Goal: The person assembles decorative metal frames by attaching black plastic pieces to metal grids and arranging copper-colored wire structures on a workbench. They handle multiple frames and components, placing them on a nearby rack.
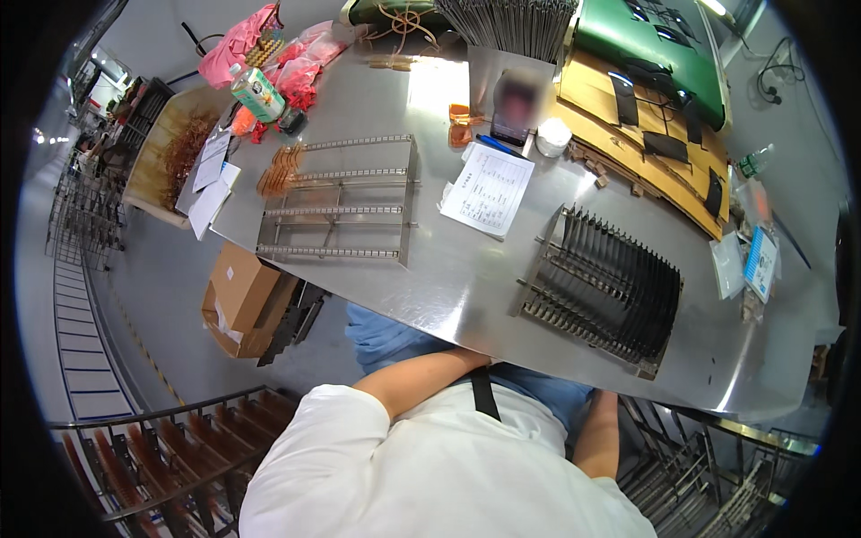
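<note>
My left forearm (421,377) crosses my lap, and my left hand (478,357) rests low against the table's front edge with its fingers hidden. My right forearm (599,439) hangs down at my side; its hand is out of sight below the table edge. On the metal table (430,287), to the right, stands a slotted rack (583,330) filled with thin black curved sheets (619,269). A second slotted metal rack (336,212) lies to the left, holding a few copper-coloured strips (282,170) at its left end.
Handwritten paper (489,190), a blue pen (500,145), a phone (513,117) and a white round container (552,137) lie mid-table. Behind are cardboard sheets (592,99) with black pieces, and a bottle (257,95). A cardboard box (247,287) and racks (170,448) stand on the floor.
</note>
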`<state>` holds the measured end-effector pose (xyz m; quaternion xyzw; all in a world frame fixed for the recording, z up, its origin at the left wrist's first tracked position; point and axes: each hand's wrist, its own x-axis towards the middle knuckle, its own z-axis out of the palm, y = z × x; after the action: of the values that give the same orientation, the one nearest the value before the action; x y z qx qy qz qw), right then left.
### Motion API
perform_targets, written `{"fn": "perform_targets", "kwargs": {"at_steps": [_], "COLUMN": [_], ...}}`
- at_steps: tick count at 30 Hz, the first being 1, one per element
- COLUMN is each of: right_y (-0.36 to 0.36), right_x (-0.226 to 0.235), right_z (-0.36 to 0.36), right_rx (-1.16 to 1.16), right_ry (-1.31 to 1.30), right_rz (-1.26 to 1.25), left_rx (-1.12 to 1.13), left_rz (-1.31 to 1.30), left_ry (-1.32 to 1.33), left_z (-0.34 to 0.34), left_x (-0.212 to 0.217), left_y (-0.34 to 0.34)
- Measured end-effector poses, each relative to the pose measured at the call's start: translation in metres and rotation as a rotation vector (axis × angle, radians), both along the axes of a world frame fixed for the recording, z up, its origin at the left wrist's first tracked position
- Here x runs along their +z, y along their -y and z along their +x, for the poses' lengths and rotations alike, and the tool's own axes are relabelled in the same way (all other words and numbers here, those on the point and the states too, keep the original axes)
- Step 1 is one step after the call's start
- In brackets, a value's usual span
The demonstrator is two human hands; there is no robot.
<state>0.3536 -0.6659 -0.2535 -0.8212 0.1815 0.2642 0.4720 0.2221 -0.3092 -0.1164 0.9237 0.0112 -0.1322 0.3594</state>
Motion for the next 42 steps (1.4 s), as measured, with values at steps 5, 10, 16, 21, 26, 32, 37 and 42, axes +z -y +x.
{"fn": "perform_targets", "kwargs": {"at_steps": [5,10,16,21,26,32,37,42], "right_y": [-0.006,0.012,0.037,0.014,0.002,-0.003,0.001,0.011], "right_x": [-0.003,-0.004,-0.005,-0.004,-0.002,0.000,0.002,0.002], "right_z": [0.000,-0.022,-0.057,-0.024,-0.005,-0.007,-0.009,-0.026], "right_rx": [0.004,0.015,0.020,0.012,0.012,0.024,0.022,0.029], "right_ry": [0.020,0.007,-0.036,0.016,0.044,0.044,0.055,0.047], "right_rz": [0.005,0.007,0.007,-0.018,-0.034,-0.042,-0.051,-0.057], "left_rx": [0.023,0.043,0.056,0.043,0.014,0.013,0.018,0.017], "left_rz": [0.017,0.022,0.025,0.034,0.020,0.051,0.057,0.061], "left_ry": [-0.020,-0.020,-0.027,-0.017,0.035,0.067,0.073,0.075], "left_z": [-0.020,-0.021,-0.018,-0.018,-0.011,0.018,0.018,0.015], "left_x": [0.000,0.002,0.003,0.004,0.007,-0.001,-0.005,-0.003], "left_y": [-0.017,-0.024,-0.029,-0.027,-0.003,0.029,0.029,0.028]}}
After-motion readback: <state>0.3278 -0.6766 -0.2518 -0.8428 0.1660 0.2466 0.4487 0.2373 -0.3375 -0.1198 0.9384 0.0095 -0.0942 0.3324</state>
